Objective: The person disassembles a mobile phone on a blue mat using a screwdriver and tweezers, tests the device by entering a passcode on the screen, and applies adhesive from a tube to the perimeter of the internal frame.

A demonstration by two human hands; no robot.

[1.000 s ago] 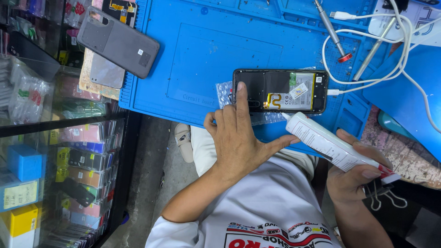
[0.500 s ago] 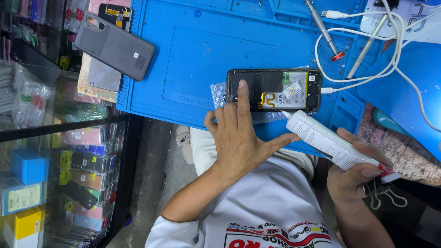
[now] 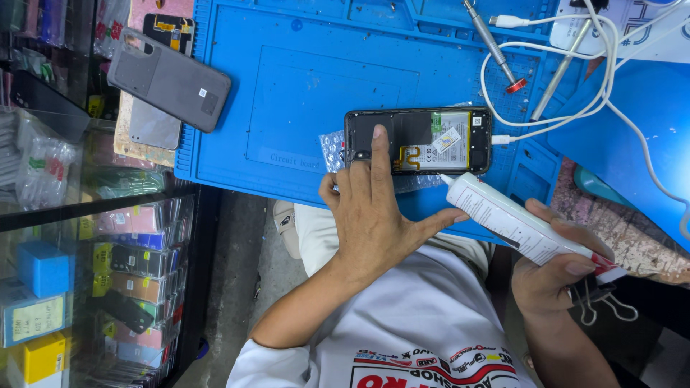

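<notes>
An opened black phone (image 3: 431, 140), back off and battery showing, lies on a blue repair mat (image 3: 302, 93). My left hand (image 3: 374, 215) rests at the mat's near edge, its index finger pressing on the phone's left half. My right hand (image 3: 550, 269) grips a white glue tube (image 3: 503, 215) with a red cap end. The tube's nozzle points at the phone's near edge and almost touches it. A white cable (image 3: 575, 93) is plugged into the phone's right end.
A grey phone back cover (image 3: 169, 79) lies at the mat's left edge over other phone parts. A screwdriver (image 3: 496, 50) and tweezers lie at the far right of the mat. A glass display case (image 3: 93, 273) of boxed accessories stands at left. Bubble wrap (image 3: 332, 151) sits under the phone.
Both hands keep their holds and barely move. The whole scene shifts slightly in view as my head moves.
</notes>
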